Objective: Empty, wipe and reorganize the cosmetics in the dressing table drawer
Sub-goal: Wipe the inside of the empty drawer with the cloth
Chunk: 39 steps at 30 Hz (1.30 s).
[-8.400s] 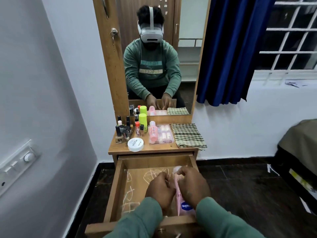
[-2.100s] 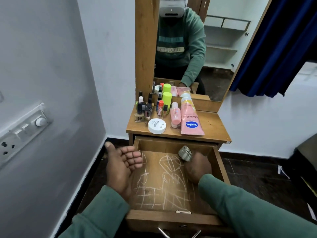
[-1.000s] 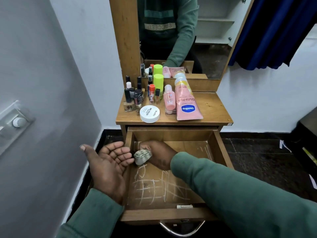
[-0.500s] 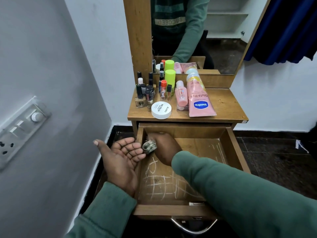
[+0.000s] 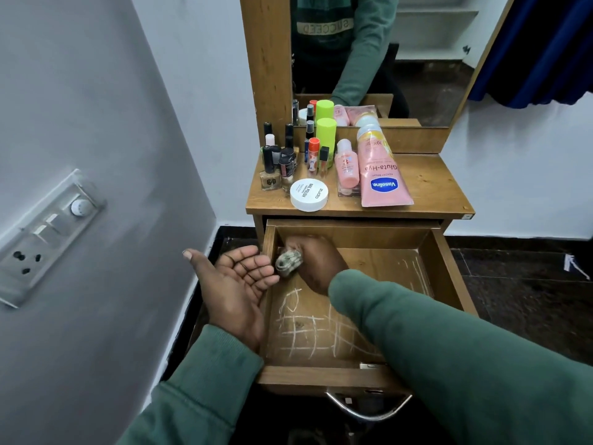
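The wooden drawer (image 5: 442,271) is pulled out, and its floor carries white chalk scribbles. My right hand (image 5: 317,261) grips a bunched checked cloth (image 5: 288,262) in the drawer's back left corner. My left hand (image 5: 234,284) is open, palm up, just outside the drawer's left wall, its fingertips at the rim close to the cloth. On the dressing table top (image 5: 430,184) lie a pink Vaseline tube (image 5: 380,175), a small pink bottle (image 5: 346,167), a white round tin (image 5: 309,194), a green-capped bottle (image 5: 326,131) and several nail polish bottles (image 5: 279,162).
A grey wall with a switch panel (image 5: 48,232) runs close on the left. The mirror (image 5: 385,56) stands behind the table top. A blue curtain (image 5: 545,46) hangs at the upper right. Dark tiled floor (image 5: 529,284) lies to the right of the drawer, whose metal handle (image 5: 369,407) faces me.
My right hand has carried the cloth from the drawer's right side to its back left corner. My left hand stays cupped at the left wall. The tube and the cloth are out of the drawer.
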Available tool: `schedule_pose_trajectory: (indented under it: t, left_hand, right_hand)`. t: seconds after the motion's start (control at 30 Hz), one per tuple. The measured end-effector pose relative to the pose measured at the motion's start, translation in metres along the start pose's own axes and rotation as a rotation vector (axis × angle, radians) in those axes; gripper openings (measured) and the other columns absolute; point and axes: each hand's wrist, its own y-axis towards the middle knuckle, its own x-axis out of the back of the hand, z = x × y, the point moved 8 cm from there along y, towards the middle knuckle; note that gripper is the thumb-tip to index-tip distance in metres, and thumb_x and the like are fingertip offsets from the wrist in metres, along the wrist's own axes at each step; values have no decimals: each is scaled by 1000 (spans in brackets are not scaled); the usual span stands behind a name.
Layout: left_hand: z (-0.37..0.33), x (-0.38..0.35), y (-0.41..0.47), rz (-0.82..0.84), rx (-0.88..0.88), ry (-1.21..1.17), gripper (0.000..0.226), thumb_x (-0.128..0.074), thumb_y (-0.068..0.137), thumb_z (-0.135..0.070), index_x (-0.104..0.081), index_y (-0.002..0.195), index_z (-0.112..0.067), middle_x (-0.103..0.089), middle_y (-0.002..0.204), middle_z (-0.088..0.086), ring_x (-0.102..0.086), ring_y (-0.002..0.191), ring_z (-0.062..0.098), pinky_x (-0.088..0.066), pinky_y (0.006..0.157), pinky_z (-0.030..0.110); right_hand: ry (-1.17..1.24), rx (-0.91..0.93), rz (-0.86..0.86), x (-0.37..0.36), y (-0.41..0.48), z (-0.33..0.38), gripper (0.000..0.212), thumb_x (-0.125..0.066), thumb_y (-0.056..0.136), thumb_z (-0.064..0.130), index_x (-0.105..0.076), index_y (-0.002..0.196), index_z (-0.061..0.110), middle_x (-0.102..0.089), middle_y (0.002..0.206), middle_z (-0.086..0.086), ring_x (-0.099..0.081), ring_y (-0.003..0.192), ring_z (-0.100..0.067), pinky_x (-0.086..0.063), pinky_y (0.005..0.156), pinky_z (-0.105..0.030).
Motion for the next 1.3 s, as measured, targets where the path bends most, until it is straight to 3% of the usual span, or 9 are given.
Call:
schedule_pose_trajectory:
  t: [0.13,0.3,0.47,0.53,0.73,0.8,0.97,1.1,1.3]
  left_hand:
    - [0,-1,-1,2,11,12,98,-3,95,-77,-66,102,-3,-66,74,15,-62,59,22,-56,50,28]
    - [-1,-1,-4,-5,18,0,98,-4,94,-78,-65,103,-2,-65,72,15,-62,57,22,-57,49,28]
    - [-2,-1,-5,6,12,18,99,-4,94,-78,-65,107,0,-66,73,15,-63,58,22,-57,48,28]
    - [-2,-1,-4,11,7,22,100,-4,94,-78,-65,107,0,-66,73,15,-63,59,21,-57,49,28]
    - [-1,-1,-4,16,9,26,100,-2,94,-78,-66,104,-2,-66,74,15,-63,60,22,-57,50,28]
    - [-1,-2,-5,17,10,27,99,-2,94,-77,-66,104,-2,-66,75,15,-63,60,22,-57,51,28]
    - [-2,-3,-5,11,-6,29,101,-2,95,-76,-65,110,1,-65,75,16,-62,59,22,-56,50,28]
    - [-1,-4,-4,3,3,35,99,-2,95,-76,-66,104,-1,-65,73,15,-62,59,22,-55,49,28]
    - [-2,-3,-7,-1,22,36,97,-3,95,-76,-66,102,-2,-65,73,15,-61,59,23,-55,51,30]
  right_hand:
    - [129,-99,169,-8,-4,-7,17,-61,88,-4,-60,74,6,-66,77,-11,-56,73,-19,-51,74,-43]
    - [34,-80,329,1,-10,-11,22,-60,90,-3,-56,72,9,-58,71,-1,-48,67,-11,-49,65,-38]
    - [-2,-188,294,25,-20,-38,7,-63,92,-5,-63,85,-3,-69,84,-18,-58,72,-24,-55,76,-47]
    - [-5,-252,270,39,-28,-54,6,-63,92,-7,-62,86,-5,-69,85,-20,-57,73,-20,-54,76,-45]
    - [-122,-392,105,87,-51,-92,12,-63,97,15,-66,86,20,-70,85,-1,-64,86,-22,-53,81,-41]
    - [-132,-370,40,94,-58,-90,8,-70,93,17,-67,95,25,-72,92,3,-66,90,-22,-55,81,-40]
    - [-268,-349,76,78,-63,-76,32,-74,93,17,-71,124,23,-67,127,-2,-64,111,-23,-46,92,-29]
    - [-179,-361,110,49,-56,-58,26,-76,92,22,-72,118,18,-69,118,-2,-64,102,-21,-55,96,-40]
    - [-64,-112,221,4,-27,-6,17,-75,92,18,-78,109,16,-68,118,-1,-64,102,-21,-54,94,-42]
